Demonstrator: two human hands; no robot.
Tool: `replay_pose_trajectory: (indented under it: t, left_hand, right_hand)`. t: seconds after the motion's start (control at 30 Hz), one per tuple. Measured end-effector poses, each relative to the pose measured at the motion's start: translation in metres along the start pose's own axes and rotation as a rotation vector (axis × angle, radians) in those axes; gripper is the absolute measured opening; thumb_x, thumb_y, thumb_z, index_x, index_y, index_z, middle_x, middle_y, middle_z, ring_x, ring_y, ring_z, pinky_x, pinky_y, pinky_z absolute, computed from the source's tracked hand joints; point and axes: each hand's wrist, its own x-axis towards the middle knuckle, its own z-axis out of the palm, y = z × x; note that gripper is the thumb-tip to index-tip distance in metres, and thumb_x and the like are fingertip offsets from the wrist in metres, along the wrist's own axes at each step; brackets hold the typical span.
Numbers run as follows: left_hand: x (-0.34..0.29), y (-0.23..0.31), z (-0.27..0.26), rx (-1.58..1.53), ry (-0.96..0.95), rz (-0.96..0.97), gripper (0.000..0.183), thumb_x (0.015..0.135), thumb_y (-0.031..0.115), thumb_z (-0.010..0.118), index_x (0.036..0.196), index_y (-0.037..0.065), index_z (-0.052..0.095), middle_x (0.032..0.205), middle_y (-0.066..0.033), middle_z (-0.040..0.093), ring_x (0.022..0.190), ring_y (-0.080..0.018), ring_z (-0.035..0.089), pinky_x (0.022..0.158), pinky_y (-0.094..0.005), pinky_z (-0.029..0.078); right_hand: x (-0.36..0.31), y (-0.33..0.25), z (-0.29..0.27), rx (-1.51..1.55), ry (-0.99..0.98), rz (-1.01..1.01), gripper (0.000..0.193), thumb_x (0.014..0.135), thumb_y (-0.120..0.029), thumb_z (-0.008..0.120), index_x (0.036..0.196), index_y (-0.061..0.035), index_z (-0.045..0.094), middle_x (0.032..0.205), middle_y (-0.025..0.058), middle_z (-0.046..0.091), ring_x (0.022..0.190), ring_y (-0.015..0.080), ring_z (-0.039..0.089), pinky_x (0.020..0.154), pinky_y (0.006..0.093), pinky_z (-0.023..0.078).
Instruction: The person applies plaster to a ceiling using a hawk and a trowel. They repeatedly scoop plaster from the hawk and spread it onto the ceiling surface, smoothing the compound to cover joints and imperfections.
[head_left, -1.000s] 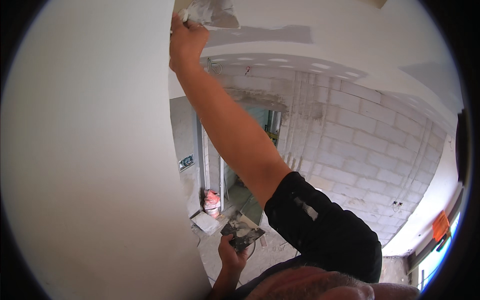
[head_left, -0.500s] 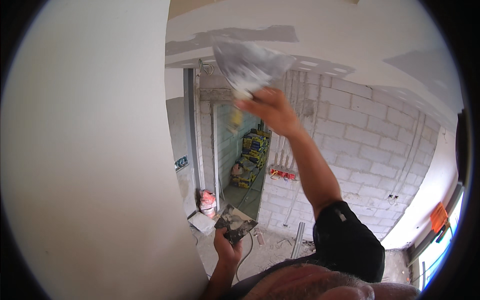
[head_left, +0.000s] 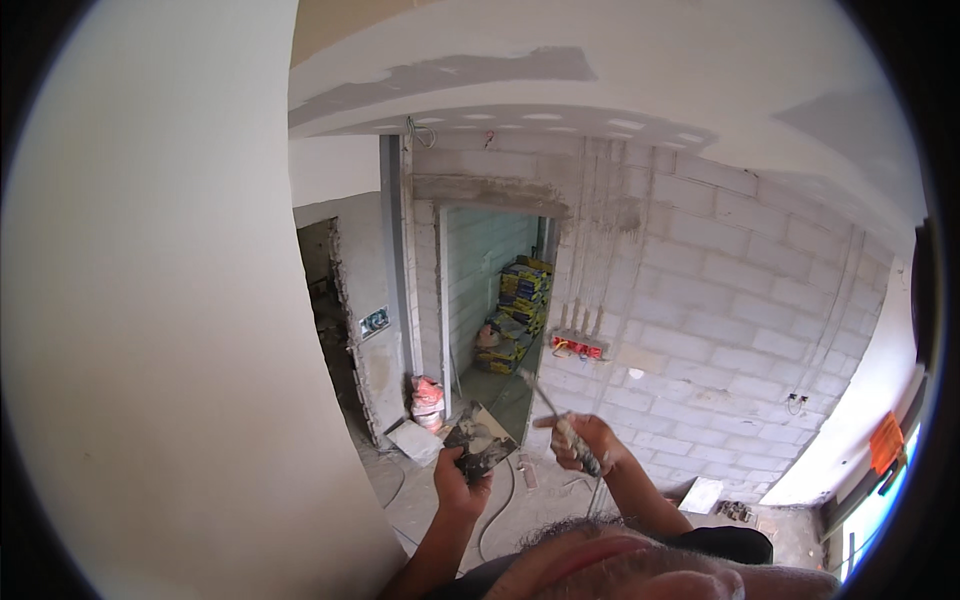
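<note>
Near the bottom centre my left hand (head_left: 464, 492) is closed on a small square hawk board (head_left: 486, 438), dark and smeared with pale filler. Just right of it, my right hand (head_left: 600, 440) grips a wide putty knife (head_left: 542, 392) by its filler-caked handle. The knife points up and to the left, its blade seen almost edge on, and a finger stretches toward the board. A gap shows between knife and board. Overhead, a long grey patch of filler (head_left: 450, 75) marks the pale ceiling (head_left: 680, 45).
A smooth pale wall (head_left: 170, 300) fills the left side. Ahead are a block wall (head_left: 720, 300) with a red electrical box (head_left: 578, 346) and a doorway with stacked bags (head_left: 522, 300). On the floor stand a red-and-white sack (head_left: 427, 402) and a light slab (head_left: 414, 442); a hose (head_left: 510, 500) lies nearby.
My right hand has come down from near the ceiling with the putty knife, to beside the hawk board. The knife has turned from broad side to nearly edge on. My left hand still holds the board.
</note>
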Motion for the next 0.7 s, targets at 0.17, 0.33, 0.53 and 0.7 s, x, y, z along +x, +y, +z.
replay_pose_trajectory:
  t: [0.17, 0.33, 0.53, 0.7]
  left_hand:
    - [0.006, 0.002, -0.007, 0.042, -0.034, -0.011, 0.023, 0.092, 0.014, 0.054, 0.112, 0.006, 0.061, 0.097, -0.0057, 0.07, 0.079, -0.0206, 0.068, 0.061, -0.0338, 0.053]
    - [0.0, 0.003, 0.005, 0.061, -0.025, 0.071, 0.025, 0.093, 0.014, 0.053, 0.115, 0.004, 0.06, 0.102, -0.0075, 0.071, 0.087, -0.0231, 0.072, 0.072, -0.0376, 0.061]
    - [-0.023, -0.004, 0.041, 0.095, 0.099, 0.181, 0.019, 0.092, 0.016, 0.057, 0.107, 0.006, 0.064, 0.093, -0.0051, 0.072, 0.079, -0.0208, 0.07, 0.06, -0.0317, 0.053]
    - [-0.015, -0.005, 0.028, 0.092, 0.094, 0.165, 0.017, 0.093, 0.015, 0.056, 0.104, 0.006, 0.064, 0.09, -0.005, 0.072, 0.073, -0.0188, 0.069, 0.055, -0.03, 0.051]
  right_hand:
    - [0.002, 0.035, -0.014, -0.204, -0.076, 0.17, 0.05, 0.109, -0.029, 0.048, 0.137, 0.0121, 0.05, 0.078, 0.0053, 0.056, 0.058, 0.0155, 0.052, 0.048, 0.0307, 0.042]
    - [-0.003, 0.043, -0.052, -0.292, -0.05, 0.195, 0.045, 0.108, -0.03, 0.052, 0.13, 0.0089, 0.059, 0.08, 0.0059, 0.06, 0.062, 0.0159, 0.057, 0.051, 0.0304, 0.047]
    - [0.001, -0.004, -0.096, -0.39, 0.333, -0.102, 0.037, 0.099, -0.036, 0.068, 0.109, -0.0006, 0.07, 0.086, 0.0067, 0.066, 0.069, 0.015, 0.062, 0.059, 0.033, 0.054]
    - [0.007, -0.152, 0.056, -1.276, 0.239, -0.429, 0.037, 0.099, -0.024, 0.067, 0.132, -0.0073, 0.065, 0.076, 0.0008, 0.064, 0.065, 0.0057, 0.058, 0.059, 0.0273, 0.048]
